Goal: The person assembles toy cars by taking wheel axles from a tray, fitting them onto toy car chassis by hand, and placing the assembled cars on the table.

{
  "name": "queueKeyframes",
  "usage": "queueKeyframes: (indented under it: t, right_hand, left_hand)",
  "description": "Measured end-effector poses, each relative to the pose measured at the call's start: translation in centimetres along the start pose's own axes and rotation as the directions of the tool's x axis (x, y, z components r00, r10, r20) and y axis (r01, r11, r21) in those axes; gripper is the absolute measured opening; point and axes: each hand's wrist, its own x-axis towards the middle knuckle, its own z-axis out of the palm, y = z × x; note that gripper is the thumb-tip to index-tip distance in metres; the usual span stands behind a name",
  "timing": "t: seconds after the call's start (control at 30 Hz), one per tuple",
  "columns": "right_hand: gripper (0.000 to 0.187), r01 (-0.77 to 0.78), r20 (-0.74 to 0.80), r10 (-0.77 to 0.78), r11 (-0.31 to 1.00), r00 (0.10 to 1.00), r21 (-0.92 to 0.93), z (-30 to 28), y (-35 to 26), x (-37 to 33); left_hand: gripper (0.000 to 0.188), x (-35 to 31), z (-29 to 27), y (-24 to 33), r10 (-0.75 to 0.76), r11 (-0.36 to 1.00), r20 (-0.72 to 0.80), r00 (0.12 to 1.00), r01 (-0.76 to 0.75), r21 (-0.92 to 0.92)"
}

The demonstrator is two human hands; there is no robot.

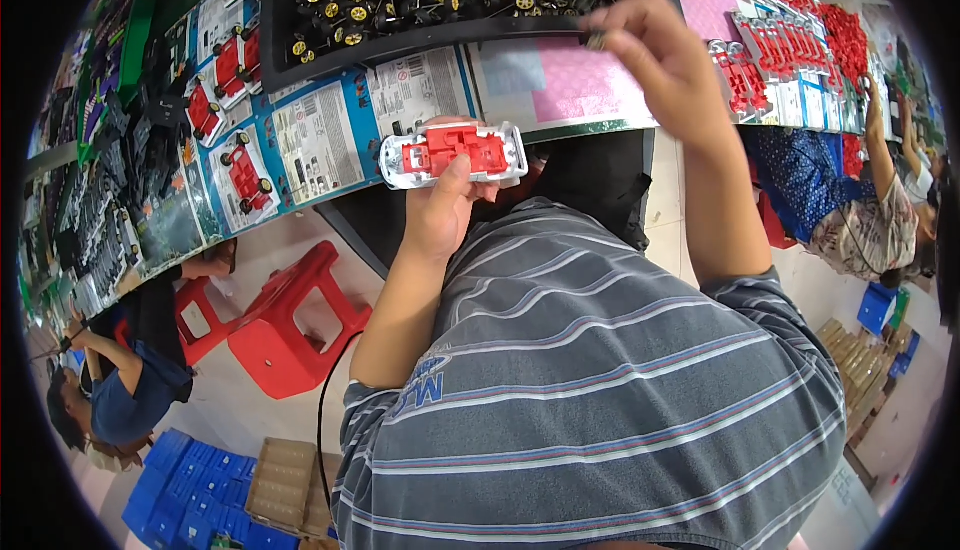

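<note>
Head view: gripping toy car body (pixel 440 148) in left hand (pixel 440 212), just off centre toward 12 o'clock, with thumb across red insert (pixel 487 153) and fingers tucked beneath white shell (pixel 394 160). Hovering at 1 o'clock with right hand (pixel 668 65), beside the near right corner of black tray (pixel 400 50), with thumb and fingers curled but blurred; cannot tell whether pinching a small dark piece or holding nothing.

Judging from yellow-hubbed wheels (pixel 357 13) heaped in the tray at 12 o'clock, and from wheeled toy cars (pixel 246 178) lying at 10 o'clock, probably at the wheel-fitting step. Can make out no wheels on the held body. Also visible at 2 o'clock, in rows: red-and-white car bodies (pixel 785 47).

Likely calls next for bringing a single wheel piece over to the upturned underside, lining it up with the red insert, and bracing against the push with the left thumb.
</note>
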Motion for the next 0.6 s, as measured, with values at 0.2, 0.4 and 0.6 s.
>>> queueKeyframes:
  t: [0.2,0.4,0.6]
  right_hand:
    - [0.027,0.003,0.275,0.061,0.974,0.959,-0.225,5.7,-2.4,-4.1]
    - [0.033,-0.012,0.255,0.079,0.968,0.964,-0.252,5.9,-2.1,-4.6]
    - [0.039,0.109,0.305,0.0,0.934,0.952,-0.341,5.8,-1.8,-4.5]
  left_hand:
    - [0.05,0.9,1.9,0.4,0.066,0.996,-0.016,0.998,-0.067,-0.051]
    - [0.055,1.2,1.4,0.2,0.067,0.997,0.065,0.996,-0.07,0.033]
    - [0.055,0.7,2.0,0.3,0.101,0.995,0.028,0.995,-0.101,0.023]
